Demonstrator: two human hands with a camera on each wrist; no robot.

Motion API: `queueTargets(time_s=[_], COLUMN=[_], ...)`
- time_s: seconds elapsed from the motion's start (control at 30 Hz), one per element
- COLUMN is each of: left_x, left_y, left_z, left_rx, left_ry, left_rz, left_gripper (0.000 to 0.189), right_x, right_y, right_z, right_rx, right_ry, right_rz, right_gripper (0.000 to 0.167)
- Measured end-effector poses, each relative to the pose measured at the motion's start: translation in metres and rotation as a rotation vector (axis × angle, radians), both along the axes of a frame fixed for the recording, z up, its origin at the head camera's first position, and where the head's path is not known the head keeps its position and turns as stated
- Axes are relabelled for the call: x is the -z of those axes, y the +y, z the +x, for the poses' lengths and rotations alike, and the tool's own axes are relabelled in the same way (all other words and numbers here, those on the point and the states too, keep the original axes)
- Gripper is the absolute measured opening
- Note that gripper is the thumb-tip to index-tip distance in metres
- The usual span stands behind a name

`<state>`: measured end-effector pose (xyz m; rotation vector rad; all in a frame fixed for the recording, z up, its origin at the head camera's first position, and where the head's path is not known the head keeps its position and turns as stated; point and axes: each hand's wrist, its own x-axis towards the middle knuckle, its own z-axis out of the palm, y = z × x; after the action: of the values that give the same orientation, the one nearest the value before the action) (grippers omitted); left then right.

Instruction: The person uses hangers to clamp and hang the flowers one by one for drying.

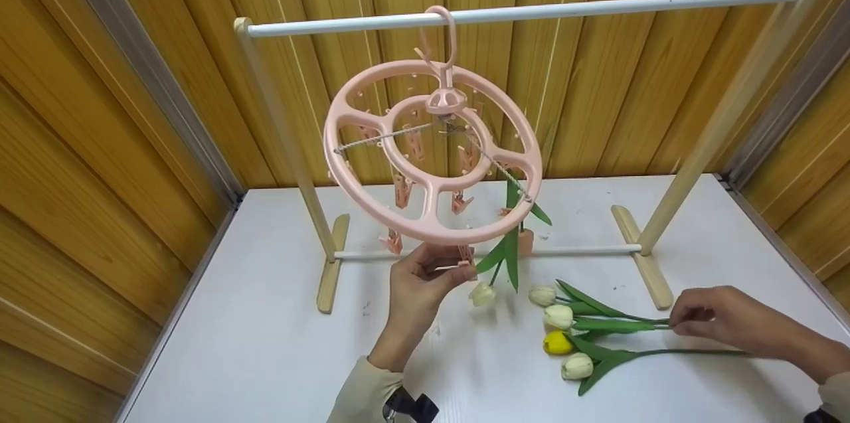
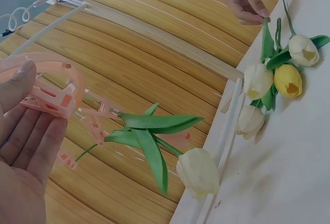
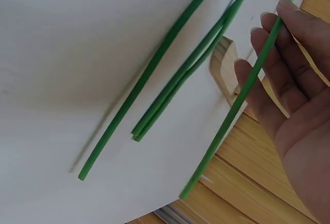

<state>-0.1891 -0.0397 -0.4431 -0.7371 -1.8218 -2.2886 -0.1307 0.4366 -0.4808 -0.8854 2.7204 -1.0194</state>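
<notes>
A round pink clip hanger hangs by its hook from a white rail. My left hand is at its front edge and pinches a pink clip between thumb and fingers. Beside that hand, a white tulip hangs head down from the hanger, its green leaves spread. At the right, my right hand pinches a green tulip stem between thumb and fingertips. Several tulips lie near it on the white table, white ones and a yellow one; which bloom the held stem belongs to is unclear.
The rack has wooden posts, wooden feet and a white top rail. More pink clips dangle under the hanger. Wood-look panels stand behind and at both sides of the white table.
</notes>
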Motion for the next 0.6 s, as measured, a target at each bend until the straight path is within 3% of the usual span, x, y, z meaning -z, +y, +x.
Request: queueTargets(time_s=[0.27, 0.6], left_x=[-0.001, -0.002], left_y=[0.0, -0.001], left_z=[0.0, 0.001], left_rx=[0.0, -0.012], left_ry=[-0.01, 0.0], left_rz=[0.003, -0.023], left_gripper=[0.029, 0.029], right_x=[-0.023, -0.041], right_y=[-0.009, -0.025], right_z=[0.0, -0.003], right_rx=[0.1, 0.101], right_ry=[-0.042, 0.055], right_rz=[0.053, 0.072], right_gripper=[0.02, 0.028])
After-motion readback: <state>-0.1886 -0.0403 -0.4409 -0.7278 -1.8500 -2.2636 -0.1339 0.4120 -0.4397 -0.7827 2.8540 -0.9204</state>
